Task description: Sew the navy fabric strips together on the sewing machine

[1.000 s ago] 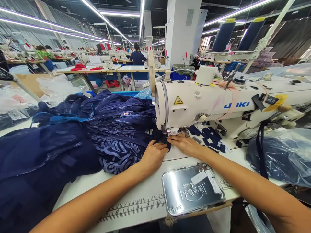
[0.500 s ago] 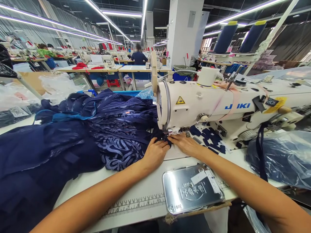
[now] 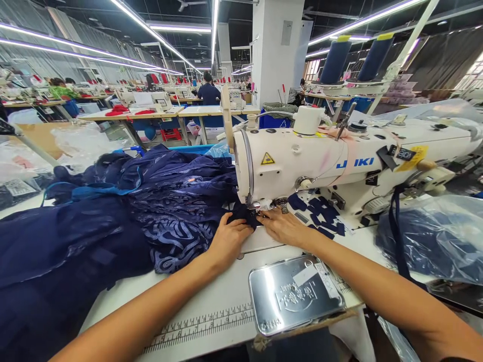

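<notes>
Worktable (image 3: 222, 290): two hands (image 3: 228, 238) (image 3: 284, 227), one sewing machine (image 3: 290, 166)

Cloth (image 3: 173, 201) lies left of our sewing machine (image 3: 287, 161), scraps (image 3: 320, 213) under its arm (image 3: 320, 161); before it a tin (image 3: 296, 296) sits on the table (image 3: 204, 296), a bag (image 3: 426, 236) to the tin's right.

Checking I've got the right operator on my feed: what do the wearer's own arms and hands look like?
The left hand and right hand are ungloved, with slim fingers. The left forearm and right forearm are bare: no sleeve, watch, bracelet or marking shows on them. Rings or nail polish are too small to tell.
</notes>
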{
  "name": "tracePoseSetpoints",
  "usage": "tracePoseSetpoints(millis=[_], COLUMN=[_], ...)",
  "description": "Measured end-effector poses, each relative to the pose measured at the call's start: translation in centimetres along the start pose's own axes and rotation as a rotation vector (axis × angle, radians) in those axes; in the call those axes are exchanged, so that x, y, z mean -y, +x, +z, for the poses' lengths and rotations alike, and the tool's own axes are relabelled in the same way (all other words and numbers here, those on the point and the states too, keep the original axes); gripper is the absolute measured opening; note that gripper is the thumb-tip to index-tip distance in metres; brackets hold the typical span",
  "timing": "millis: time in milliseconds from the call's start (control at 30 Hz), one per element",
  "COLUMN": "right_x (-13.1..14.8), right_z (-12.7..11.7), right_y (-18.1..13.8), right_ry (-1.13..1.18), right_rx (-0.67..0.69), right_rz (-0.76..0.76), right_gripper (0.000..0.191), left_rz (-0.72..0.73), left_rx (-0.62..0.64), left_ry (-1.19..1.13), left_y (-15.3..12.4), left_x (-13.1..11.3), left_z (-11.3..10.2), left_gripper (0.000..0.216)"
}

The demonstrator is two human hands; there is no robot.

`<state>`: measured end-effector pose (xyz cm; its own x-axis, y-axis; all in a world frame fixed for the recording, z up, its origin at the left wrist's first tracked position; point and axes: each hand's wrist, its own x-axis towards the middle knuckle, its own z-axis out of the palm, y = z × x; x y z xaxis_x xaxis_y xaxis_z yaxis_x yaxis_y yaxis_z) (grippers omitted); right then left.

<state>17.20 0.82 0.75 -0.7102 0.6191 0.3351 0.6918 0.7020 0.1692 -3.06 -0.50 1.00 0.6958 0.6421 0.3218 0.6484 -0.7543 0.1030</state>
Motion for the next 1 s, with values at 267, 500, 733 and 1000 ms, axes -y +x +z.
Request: tracePoseSetpoints(millis=[267, 500, 733, 1000], right_x=[1.0, -0.9, -1.0, -0.3], right_z=[0.4, 1.1, 0.7, 0.6], right_y=[-0.1, -0.7, -0.8, -0.8], right_ry=[0.163, 0.521, 0.312, 0.288], right_rx=[-0.141, -0.183, -0.166, -0.14], right_rz=[-0.021, -0.052, -0.168, -0.161], right_gripper=[0.022, 0.025, 0.026, 0.025], left_rz=[0.01, -0.016, 0.017, 0.023], left_rx=[0.011, 0.047, 0.043, 0.059], left_ry=[0.032, 0.064, 0.103, 0.106], left_y=[1.0, 0.7, 0.6, -0.1], left_x=[1.0, 0.0, 0.0, 0.0], left_z=[-1.2, -0.9, -0.5, -1.1], left_gripper=[0.031, 0.035, 0.036, 0.039])
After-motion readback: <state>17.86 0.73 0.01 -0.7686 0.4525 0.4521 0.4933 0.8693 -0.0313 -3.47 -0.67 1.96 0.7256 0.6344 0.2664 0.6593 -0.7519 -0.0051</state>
